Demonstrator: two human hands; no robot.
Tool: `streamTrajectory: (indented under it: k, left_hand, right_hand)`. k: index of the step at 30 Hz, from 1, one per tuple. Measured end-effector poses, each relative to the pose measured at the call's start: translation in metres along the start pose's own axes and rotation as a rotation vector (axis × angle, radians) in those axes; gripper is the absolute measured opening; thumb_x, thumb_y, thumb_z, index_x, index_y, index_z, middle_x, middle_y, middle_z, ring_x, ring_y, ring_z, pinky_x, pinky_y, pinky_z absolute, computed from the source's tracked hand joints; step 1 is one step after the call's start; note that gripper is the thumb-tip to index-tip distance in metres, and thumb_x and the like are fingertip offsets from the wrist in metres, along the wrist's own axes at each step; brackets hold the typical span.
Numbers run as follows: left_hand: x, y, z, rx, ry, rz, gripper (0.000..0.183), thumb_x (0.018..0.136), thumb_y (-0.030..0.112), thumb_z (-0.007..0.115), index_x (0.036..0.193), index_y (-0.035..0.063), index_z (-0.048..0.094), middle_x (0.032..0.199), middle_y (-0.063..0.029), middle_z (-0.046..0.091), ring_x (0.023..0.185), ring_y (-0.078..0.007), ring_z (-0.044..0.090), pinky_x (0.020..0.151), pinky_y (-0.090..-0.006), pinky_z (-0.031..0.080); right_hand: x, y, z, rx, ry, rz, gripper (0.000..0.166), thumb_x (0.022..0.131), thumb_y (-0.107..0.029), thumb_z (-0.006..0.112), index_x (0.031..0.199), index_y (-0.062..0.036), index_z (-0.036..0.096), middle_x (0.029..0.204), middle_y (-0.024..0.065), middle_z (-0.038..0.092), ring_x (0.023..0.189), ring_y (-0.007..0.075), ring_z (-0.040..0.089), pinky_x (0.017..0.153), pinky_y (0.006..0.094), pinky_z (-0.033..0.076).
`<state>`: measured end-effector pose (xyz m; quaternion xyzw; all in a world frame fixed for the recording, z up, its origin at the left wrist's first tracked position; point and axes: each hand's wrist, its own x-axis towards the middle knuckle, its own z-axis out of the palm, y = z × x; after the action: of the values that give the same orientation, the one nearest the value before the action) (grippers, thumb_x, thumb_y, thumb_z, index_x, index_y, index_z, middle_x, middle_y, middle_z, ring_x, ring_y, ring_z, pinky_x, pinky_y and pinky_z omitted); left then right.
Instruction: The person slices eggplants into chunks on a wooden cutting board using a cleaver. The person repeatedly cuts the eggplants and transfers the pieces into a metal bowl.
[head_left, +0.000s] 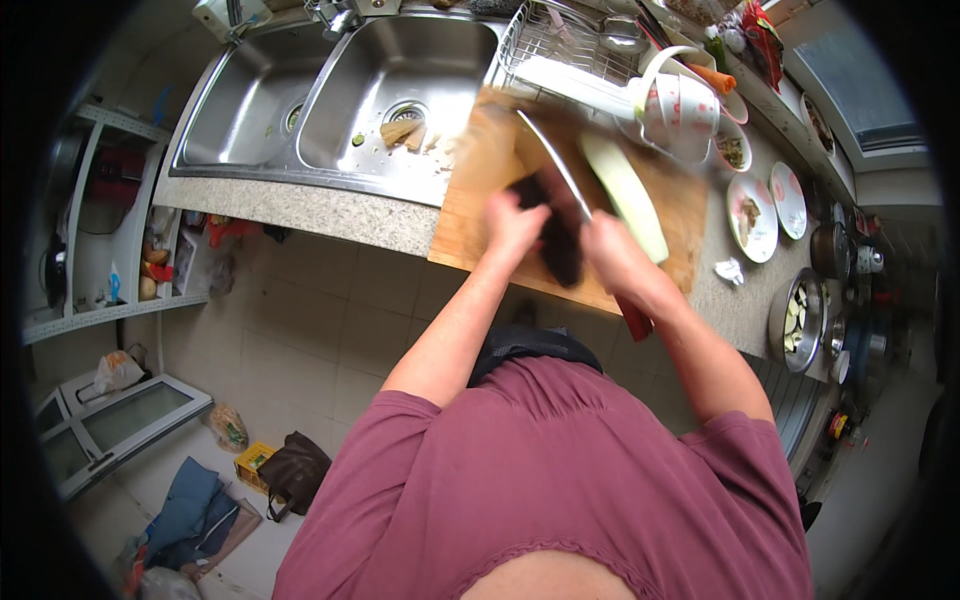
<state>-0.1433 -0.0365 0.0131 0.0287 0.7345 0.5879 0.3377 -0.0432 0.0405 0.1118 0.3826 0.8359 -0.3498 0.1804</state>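
A wooden cutting board (465, 225) lies on the counter before me. My right hand (619, 251) grips a kitchen knife, its reddish handle (636, 319) sticking out below the fist. The knife's blade (553, 157) slants up and left over the board, with one bright edge. My left hand (517, 225) is at a dark, blurred object (561, 251) left of the knife; motion blur hides what it is and whether the fingers hold it. A long pale-green peeled vegetable (626, 195) rests on the board, beyond my right hand.
Left of the board is a double steel sink (315, 97) with brownish scraps (403, 133) near one drain. Behind stands a wire dish rack (517, 45). Rightward are a white basket (679, 105), plates (752, 217), crumpled tissue (729, 271) and a steel bowl (799, 319) of cut vegetable pieces.
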Motion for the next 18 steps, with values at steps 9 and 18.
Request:
streamTrajectory:
  k: [9, 18]
  left_hand:
    - [0.0, 0.001, -0.002, -0.009, -0.009, -0.043, 0.028, 0.065, 0.009, 0.069, 0.085, -0.001, 0.051, 0.073, -0.0103, 0.056, 0.057, -0.0215, 0.06, 0.042, -0.0341, 0.054]
    - [0.0, 0.001, -0.001, -0.051, -0.063, -0.106, 0.041, 0.065, 0.003, 0.07, 0.092, -0.0003, 0.039, 0.08, -0.0085, 0.049, 0.064, -0.0192, 0.058, 0.047, -0.0375, 0.057]
  right_hand:
    - [-0.039, 0.025, 0.002, -0.155, 0.048, -0.092, 0.033, 0.092, -0.019, 0.039, 0.08, 0.0083, 0.054, 0.078, 0.0313, 0.058, 0.079, 0.0474, 0.056, 0.07, 0.0497, 0.045]
    - [-0.033, 0.069, 0.07, -0.078, 0.317, -0.14, 0.026, 0.09, -0.02, 0.045, 0.083, 0.0044, 0.05, 0.07, 0.0289, 0.058, 0.07, 0.0462, 0.058, 0.064, 0.0521, 0.046]
